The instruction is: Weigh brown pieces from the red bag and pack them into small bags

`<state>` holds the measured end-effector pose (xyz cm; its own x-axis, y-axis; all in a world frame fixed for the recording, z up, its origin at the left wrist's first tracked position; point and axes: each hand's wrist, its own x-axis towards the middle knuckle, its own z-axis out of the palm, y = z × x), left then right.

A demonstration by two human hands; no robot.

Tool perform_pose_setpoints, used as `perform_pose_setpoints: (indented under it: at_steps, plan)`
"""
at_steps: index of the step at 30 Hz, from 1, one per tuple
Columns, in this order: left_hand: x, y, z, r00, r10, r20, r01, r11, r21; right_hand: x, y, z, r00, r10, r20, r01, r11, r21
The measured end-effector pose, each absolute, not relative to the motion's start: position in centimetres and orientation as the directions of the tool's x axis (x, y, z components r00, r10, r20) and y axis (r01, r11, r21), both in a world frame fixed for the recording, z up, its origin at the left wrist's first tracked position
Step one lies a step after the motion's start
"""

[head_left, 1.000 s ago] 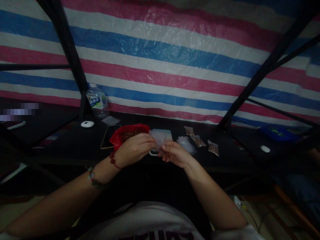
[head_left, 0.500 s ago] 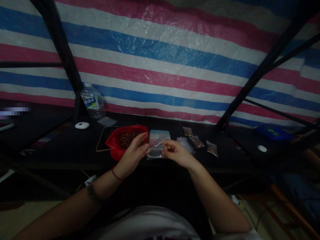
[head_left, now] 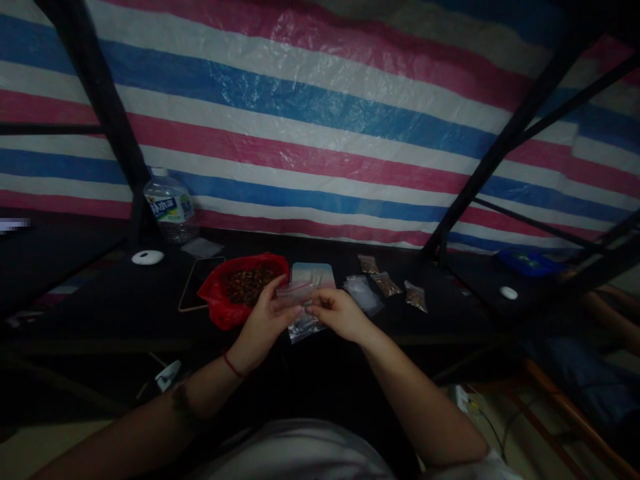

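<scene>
A clear plastic zip bag is stretched between my two hands, over the table's front part. My left hand pinches its left side between thumb and fingers. On the other side, the thumb and fingertips of my right hand close on the bag near its middle. Just behind it lies a flat, pale-topped device, partly covered by the bag and hands. Left of my left hand sits an opened red plastic bag full of small brown pieces, whose kind I cannot make out.
Right of my right hand lie a stack of clear bags and several filled small bags. Toward the left are a phone-like slab, a white oval device and a plastic bottle. Another person's arm shows at far right.
My hands have turned and spread the bag, which now hangs lower and nearer me. My left hand has shifted off the red bag's front. The whole view has drifted, moving things leftward.
</scene>
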<state>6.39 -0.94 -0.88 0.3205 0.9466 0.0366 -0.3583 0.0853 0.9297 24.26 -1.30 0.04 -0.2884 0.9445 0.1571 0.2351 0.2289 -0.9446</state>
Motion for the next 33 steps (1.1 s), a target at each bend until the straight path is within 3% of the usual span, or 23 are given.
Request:
perform_pose_setpoints:
  at_steps: [5, 8, 14, 17, 20, 22, 25, 28, 33]
  plan:
    - [6.6, -1.1, -1.4, 0.448, 0.894, -0.008, -0.165, 0.092, 0.982, 23.9, -1.3, 0.0, -0.204, 0.944, 0.259, 0.352, 0.317, -0.881]
    - [6.5, -1.0, -1.7, 0.455, 0.89, -0.015, -0.138, 0.087, 0.987, 25.1, -1.1, 0.9, -0.176, 0.937, 0.303, 0.392, 0.349, -0.851]
    - [6.2, -0.8, -1.7, 0.47, 0.882, -0.023, -0.095, 0.076, 0.993, 34.4, 1.9, 0.8, 0.16, 0.914, 0.372, 0.417, 0.279, -0.865]
    - [6.2, -0.7, -1.8, 0.49, 0.87, -0.049, -0.055, 0.086, 0.995, 38.7, 3.4, -1.7, 0.089, 0.966, 0.244, 0.577, 0.15, -0.803]
    - [6.1, -0.7, -2.0, 0.527, 0.848, -0.063, 0.003, 0.072, 0.997, 40.6, 4.3, -4.4, 0.103, 0.993, 0.058, 0.808, -0.05, -0.588]
    - [6.3, -0.9, -2.2, 0.555, 0.831, -0.05, 0.06, 0.02, 0.998, 40.7, 4.5, -5.5, 0.163, 0.986, 0.029, 0.89, -0.135, -0.436]
    - [6.9, -1.2, -2.3, 0.613, 0.79, 0.0, 0.152, -0.117, 0.981, 40.1, 4.7, -5.9, 0.242, 0.97, 0.023, 0.927, -0.224, -0.3]
    - [8.5, -1.1, -2.4, 0.678, 0.733, 0.06, 0.19, -0.253, 0.949, 39.3, 4.8, -5.7, 0.236, 0.972, -0.017, 0.931, -0.231, -0.282]
    - [12.6, 0.3, -2.3, 0.672, 0.704, 0.231, 0.209, -0.48, 0.852, 38.3, 4.7, -5.3, 0.148, 0.988, -0.036, 0.902, -0.15, -0.405]
